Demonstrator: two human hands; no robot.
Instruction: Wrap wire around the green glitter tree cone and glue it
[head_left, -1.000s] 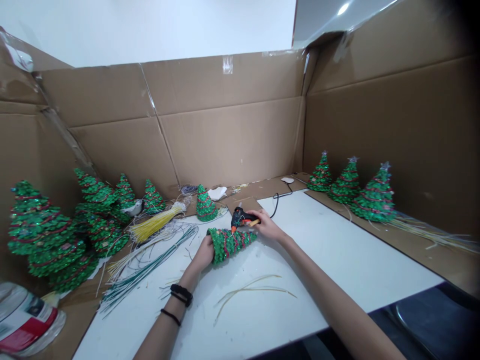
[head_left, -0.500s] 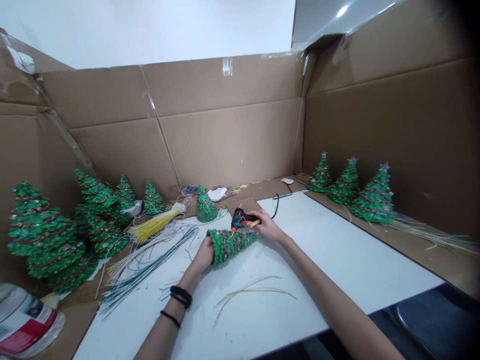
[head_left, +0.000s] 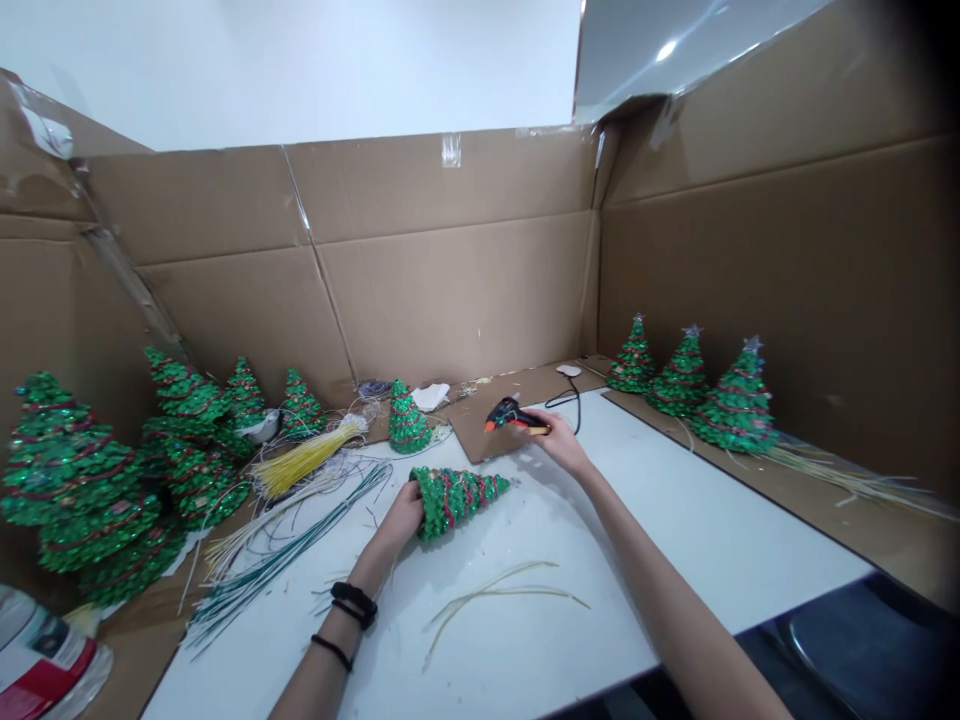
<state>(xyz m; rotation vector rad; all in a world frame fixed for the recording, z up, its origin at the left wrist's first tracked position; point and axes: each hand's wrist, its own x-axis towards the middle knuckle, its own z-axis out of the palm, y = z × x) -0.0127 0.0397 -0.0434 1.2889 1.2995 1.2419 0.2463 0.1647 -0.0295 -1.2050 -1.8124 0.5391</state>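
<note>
My left hand (head_left: 406, 512) grips a small green tinsel Christmas tree (head_left: 459, 500) by its wide base, with some of the fingers hidden inside it. The tree lies on its side, its tip pointing right, and red garland winds around it. In my right hand (head_left: 559, 440) is a black hot glue gun (head_left: 510, 414) with an orange nozzle pointing left. The gun is above a cardboard piece (head_left: 469, 425), apart from the tree. Its black cord runs back behind my right hand. Thin pale yellow strands (head_left: 499, 590) lie on the white board in front of the tree.
Finished trees stand at left (head_left: 82, 480) and three star-topped ones at right (head_left: 735, 405). A plain green tree (head_left: 409, 420) stands at the back. Yellow strands (head_left: 304, 460) and green strands (head_left: 289, 560) lie left, near a plastic jar (head_left: 45, 660). Cardboard walls (head_left: 450, 290) enclose the table.
My right hand has moved the glue gun up and right, away from the tree. My left hand still holds the tree in nearly the same place.
</note>
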